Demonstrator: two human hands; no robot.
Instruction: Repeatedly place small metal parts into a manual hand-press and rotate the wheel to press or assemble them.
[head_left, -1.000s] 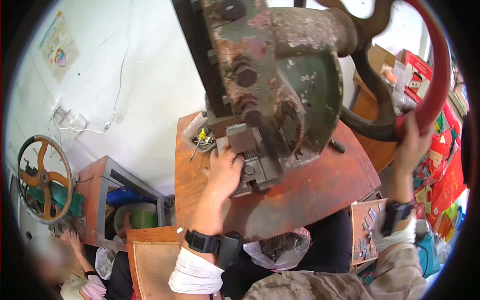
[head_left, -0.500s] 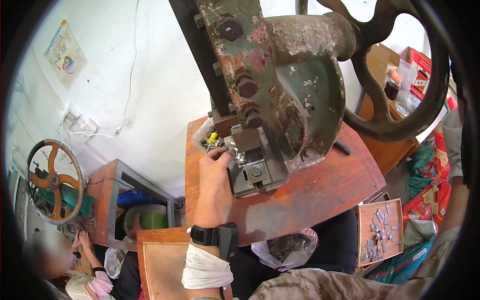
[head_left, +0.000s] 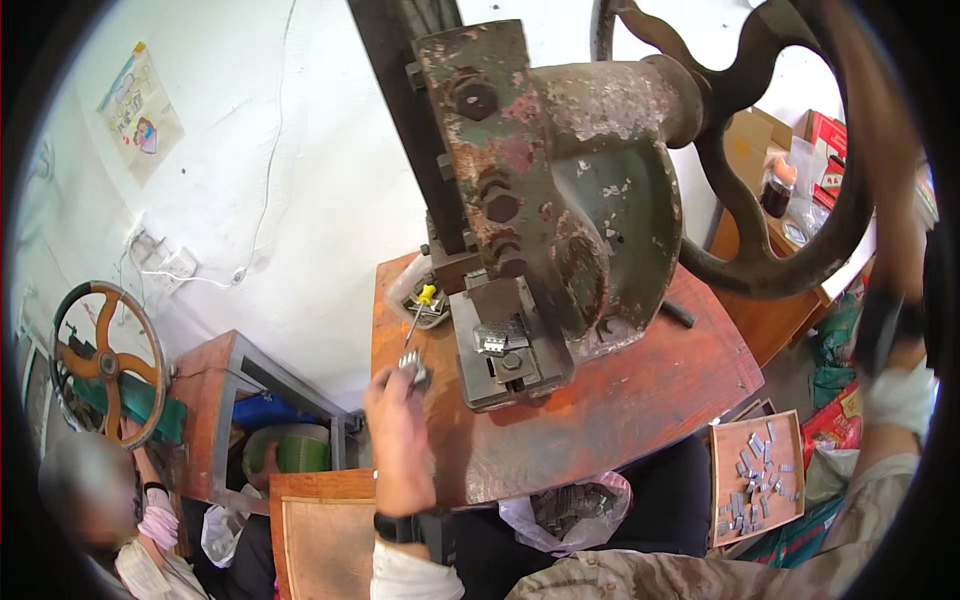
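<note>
My left hand (head_left: 398, 430) is closed around several small shiny metal pieces (head_left: 412, 368), just left of the press's die base. On that die base (head_left: 513, 368) lies a small silvery metal piece (head_left: 492, 343), beneath the ram of a worn green hand press (head_left: 500, 150). My right forearm (head_left: 890, 210) reaches up along the right edge, beside the press's large handwheel (head_left: 775, 275). Motion blur and the picture's rim hide the fingers of my right hand, so its grip on the wheel cannot be made out.
A clear tub (head_left: 405, 295) with a yellow-handled screwdriver (head_left: 427, 296) stands behind my left hand. A bag of metal parts (head_left: 570, 510) rests at my lap. A wooden tray (head_left: 715, 480) of small pieces lies right. Another person (head_left: 150, 540) sits at the left, near a second handwheel (head_left: 107, 362).
My left hand has drawn back from the die toward me, carrying metal pieces; one piece shows on the die. My right arm has swung up beside the handwheel. The view has shifted slightly.
</note>
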